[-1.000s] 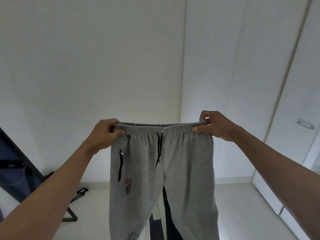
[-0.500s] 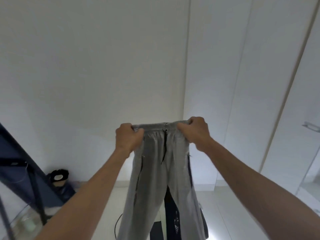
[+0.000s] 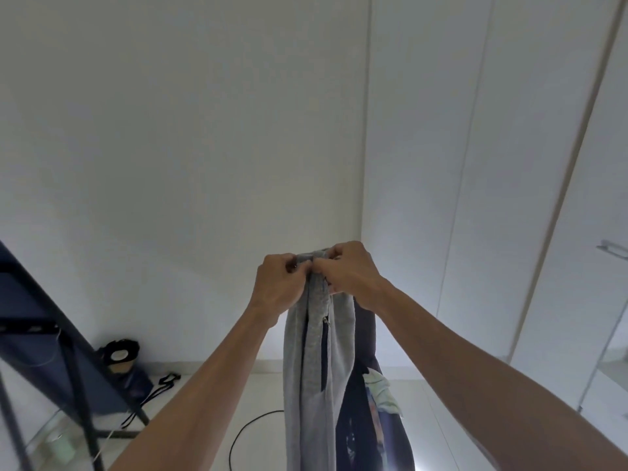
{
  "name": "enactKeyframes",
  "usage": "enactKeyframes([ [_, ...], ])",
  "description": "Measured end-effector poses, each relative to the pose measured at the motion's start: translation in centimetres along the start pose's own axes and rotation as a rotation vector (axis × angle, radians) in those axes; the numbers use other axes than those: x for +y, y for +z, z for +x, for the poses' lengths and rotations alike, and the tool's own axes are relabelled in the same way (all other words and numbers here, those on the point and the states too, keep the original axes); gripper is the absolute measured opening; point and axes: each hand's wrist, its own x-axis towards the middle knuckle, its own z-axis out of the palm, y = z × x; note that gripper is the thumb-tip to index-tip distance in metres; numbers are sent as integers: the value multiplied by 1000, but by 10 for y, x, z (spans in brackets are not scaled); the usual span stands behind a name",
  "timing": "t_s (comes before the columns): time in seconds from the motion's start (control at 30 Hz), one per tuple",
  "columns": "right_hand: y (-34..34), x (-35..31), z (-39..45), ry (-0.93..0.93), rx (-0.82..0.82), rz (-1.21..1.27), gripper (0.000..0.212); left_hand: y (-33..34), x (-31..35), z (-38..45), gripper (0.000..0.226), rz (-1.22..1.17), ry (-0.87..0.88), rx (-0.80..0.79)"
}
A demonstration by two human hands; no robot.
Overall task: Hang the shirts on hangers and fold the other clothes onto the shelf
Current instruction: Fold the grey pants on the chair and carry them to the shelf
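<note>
Grey sweatpants [image 3: 316, 368] hang straight down at mid-frame, folded lengthwise so the two halves of the waistband meet at the top and the legs drop as one narrow column out of the bottom edge of the view. Left hand [image 3: 278, 287] grips the waistband from the left side of the sweatpants, fingers curled over the elastic, knuckles toward the camera. Right hand [image 3: 350, 277] grips the same waistband from the right side, thumb and fingers pinched on the fabric; the two hands touch or nearly touch at the top of the sweatpants, exact contact not resolvable. Both forearms reach up from the lower corners of the frame and converge on the waistband. A dark strip with a small metal zipper pull shows on the sweatpants just below the right hand. Directly behind the sweatpants and to their right, a dark navy garment [image 3: 367, 419] hangs or is draped on something not visible, with a pale green cloth [image 3: 382, 390] lying against it. Below and left of the sweatpants, a black cable [image 3: 244, 433] curves across the white floor. Far left of the sweatpants, a dark metal frame [image 3: 68, 362] leans at an angle, with a small black fan [image 3: 119, 355] on the floor beside it near the wall. Well to the right of the sweatpants stand white wardrobe doors [image 3: 543, 198] with a metal handle [image 3: 613, 249].
</note>
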Motion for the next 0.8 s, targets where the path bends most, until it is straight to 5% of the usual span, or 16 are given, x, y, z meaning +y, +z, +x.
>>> enactKeyframes([
  [0.3, -11, -15, -1, 5, -157, 61, 20, -12, 7, 1, 28, -79, 24, -140],
  [0.47, -22, -22, -5, 38, -353, 156, 29, -19, 6, 6, 15, -86, 33, -121],
  [0.53, -26, -22, -3, -55, -247, 11, 23, -23, 6, 8, 15, -137, 22, -121],
  [0.6, -36, -15, 11, -155, -68, -312, 57, -29, 9, 9, 14, -213, 14, -149],
  [0.7, -44, 4, 26, -93, -237, -418, 115, -42, 10, 9, 14, -295, 10, -232],
  [0.8, -47, 12, 27, -47, -360, -182, 67, -59, 0, 11, 13, -248, -5, -249],
])
